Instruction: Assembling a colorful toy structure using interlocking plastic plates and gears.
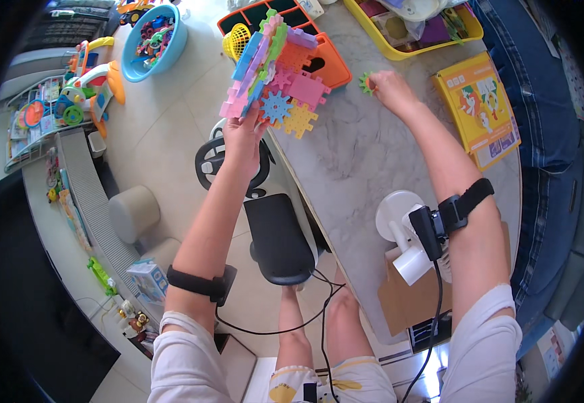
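In my left hand (242,138) is a built-up toy of interlocking plastic pieces (251,67), gripped at its lower near corner and held up over the table's left edge. It joins pink, purple, blue, green and orange panels. A blue gear (276,107) and a yellow gear-shaped piece (299,119) show on its near side. Over the table to the right, my right hand (394,93) pinches a small green gear (366,83) with an orange part beside the fingertips. Behind the toy sits an orange compartment box (335,62), partly hidden by it.
On the marble-look table (345,161) stand a yellow bin (406,52) of mixed items, a yellow picture box (483,111) and a white round-based device (399,218). A yellow basket (237,41) lies by the orange box. Cables hang from both arm straps. A blue tub (181,50) stands on the floor.
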### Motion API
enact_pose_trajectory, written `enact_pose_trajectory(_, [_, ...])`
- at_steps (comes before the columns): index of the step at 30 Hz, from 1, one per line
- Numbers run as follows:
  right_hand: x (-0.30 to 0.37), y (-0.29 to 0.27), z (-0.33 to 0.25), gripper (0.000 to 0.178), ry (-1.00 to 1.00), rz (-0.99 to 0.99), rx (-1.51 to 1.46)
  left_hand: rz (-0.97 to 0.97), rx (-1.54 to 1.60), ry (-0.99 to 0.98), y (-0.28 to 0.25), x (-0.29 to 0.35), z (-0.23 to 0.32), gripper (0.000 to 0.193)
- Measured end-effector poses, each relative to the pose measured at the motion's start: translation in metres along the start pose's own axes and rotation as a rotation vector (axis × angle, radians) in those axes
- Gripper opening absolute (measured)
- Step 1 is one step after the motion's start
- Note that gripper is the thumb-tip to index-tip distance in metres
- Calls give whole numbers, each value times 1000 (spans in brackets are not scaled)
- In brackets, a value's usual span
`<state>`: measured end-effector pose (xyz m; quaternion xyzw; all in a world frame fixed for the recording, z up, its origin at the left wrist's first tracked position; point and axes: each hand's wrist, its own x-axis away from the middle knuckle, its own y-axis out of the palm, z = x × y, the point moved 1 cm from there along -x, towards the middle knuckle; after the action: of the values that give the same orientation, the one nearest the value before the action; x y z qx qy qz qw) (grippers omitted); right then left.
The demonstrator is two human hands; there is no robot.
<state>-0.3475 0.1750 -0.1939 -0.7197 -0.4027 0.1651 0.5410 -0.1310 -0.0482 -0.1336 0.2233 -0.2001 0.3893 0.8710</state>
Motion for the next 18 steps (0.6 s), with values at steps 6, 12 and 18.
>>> enact_pose_trajectory(6, [17, -10, -1, 10, 71, 45, -144, 0, 36, -4, -8, 3, -1, 25])
enact_pose_trajectory(12, [37, -19, 18, 21, 232, -22, -448, -72, 80, -61, -16, 12, 0, 23])
enact_pose_trajectory(18, [71, -73, -3, 25, 353, -126, -892, -94, 103, -122, -14, 43, 15, 19])
